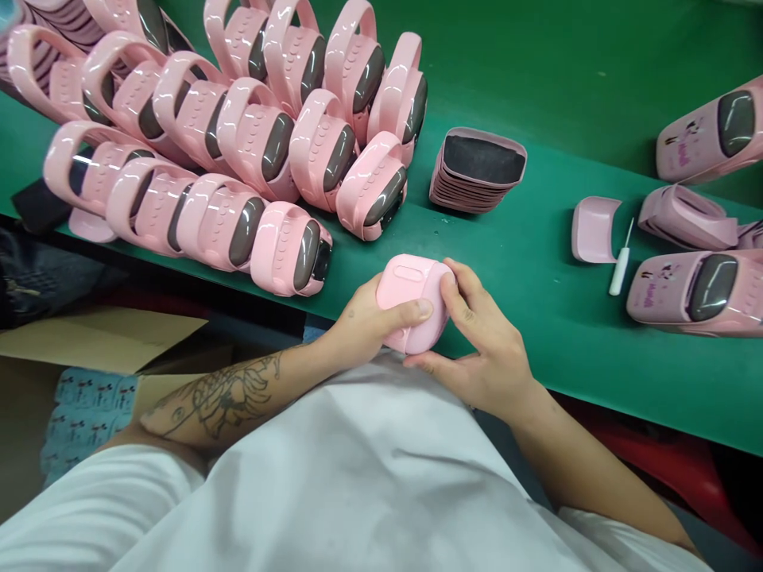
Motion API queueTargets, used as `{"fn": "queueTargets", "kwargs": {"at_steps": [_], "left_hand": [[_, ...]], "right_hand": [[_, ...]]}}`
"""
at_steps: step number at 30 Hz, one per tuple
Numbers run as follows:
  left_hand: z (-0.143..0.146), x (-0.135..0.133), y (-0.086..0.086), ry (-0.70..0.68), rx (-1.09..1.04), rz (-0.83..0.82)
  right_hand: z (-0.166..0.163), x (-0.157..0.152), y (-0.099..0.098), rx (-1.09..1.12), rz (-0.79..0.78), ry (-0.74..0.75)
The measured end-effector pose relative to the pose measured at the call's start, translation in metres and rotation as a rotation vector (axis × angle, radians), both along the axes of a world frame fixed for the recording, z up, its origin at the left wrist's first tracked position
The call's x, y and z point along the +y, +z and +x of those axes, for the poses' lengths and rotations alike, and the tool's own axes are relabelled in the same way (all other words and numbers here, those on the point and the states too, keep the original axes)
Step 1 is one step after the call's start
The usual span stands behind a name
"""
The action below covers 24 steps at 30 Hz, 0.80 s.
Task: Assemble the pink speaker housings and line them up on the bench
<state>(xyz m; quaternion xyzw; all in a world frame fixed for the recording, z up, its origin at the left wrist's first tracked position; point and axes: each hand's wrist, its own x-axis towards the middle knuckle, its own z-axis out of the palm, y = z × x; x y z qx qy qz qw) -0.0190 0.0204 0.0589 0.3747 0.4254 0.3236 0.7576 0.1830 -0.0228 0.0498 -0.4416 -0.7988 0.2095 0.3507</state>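
Both hands on one pink plastic housing (414, 286) at the bench edge

The rounded housing is held up at the near edge of the green table (554, 318), just in front of the white shirt (381, 461). The left hand (363, 322) grips its left side, thumb pressed flat across the face; I can't see the fingers beneath. The right hand (492, 345) pinches the right side, fingertips bent onto the rim and thumb reaching toward the near edge. I'd judge the step in hand to be fitting or checking this piece; the next move calls for a steady left hold and careful right-hand pressure along the rim.

Farther off stands a stack of dark-lined pink shells (477, 171). To the left are rows of pink handled units (256, 143). To the right lie a loose curved piece (594, 226), a white-handled screwdriver (620, 270) and printed pink units (664, 286).
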Motion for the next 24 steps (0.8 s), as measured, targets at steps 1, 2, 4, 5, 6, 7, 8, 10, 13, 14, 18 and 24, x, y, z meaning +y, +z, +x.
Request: {"fn": "queueTargets", "kwargs": {"at_steps": [1, 2, 4, 5, 6, 7, 8, 10, 13, 14, 18, 24], "left_hand": [[-0.001, 0.000, 0.001, -0.002, 0.005, 0.011], [-0.002, 0.000, 0.002, -0.019, 0.012, 0.022], [-0.006, 0.001, 0.006, -0.079, 0.045, 0.031], [-0.008, 0.001, 0.008, -0.114, 0.061, 0.025], [-0.011, 0.001, 0.010, -0.144, 0.069, 0.013], [-0.013, 0.002, 0.012, -0.165, 0.067, -0.003], [-0.014, 0.001, 0.014, -0.173, 0.057, -0.017], [-0.015, -0.001, 0.015, -0.158, 0.049, -0.019], [-0.013, -0.005, 0.014, -0.097, 0.117, 0.040], [-0.012, -0.007, 0.014, -0.080, 0.143, 0.057], [-0.011, -0.011, 0.013, -0.041, 0.189, 0.087], [-0.012, -0.013, 0.009, -0.018, 0.196, 0.129]], "right_hand": [[0.000, 0.000, 0.000, 0.000, 0.006, 0.006], [0.000, 0.000, 0.000, -0.004, 0.010, 0.012], [0.001, 0.000, 0.000, -0.026, 0.016, 0.037], [0.002, -0.001, 0.000, -0.041, 0.021, 0.056], [0.002, -0.001, -0.001, -0.057, 0.032, 0.073], [0.002, -0.002, -0.001, -0.075, 0.048, 0.088], [0.002, -0.003, -0.002, -0.091, 0.073, 0.097], [0.001, -0.005, -0.003, -0.108, 0.133, 0.091], [-0.001, -0.007, -0.004, -0.104, 0.183, 0.058], [-0.002, -0.007, -0.004, -0.100, 0.189, 0.051], [-0.003, -0.006, -0.002, -0.103, 0.204, 0.072], [-0.001, -0.006, -0.004, -0.114, 0.211, 0.102]]}}
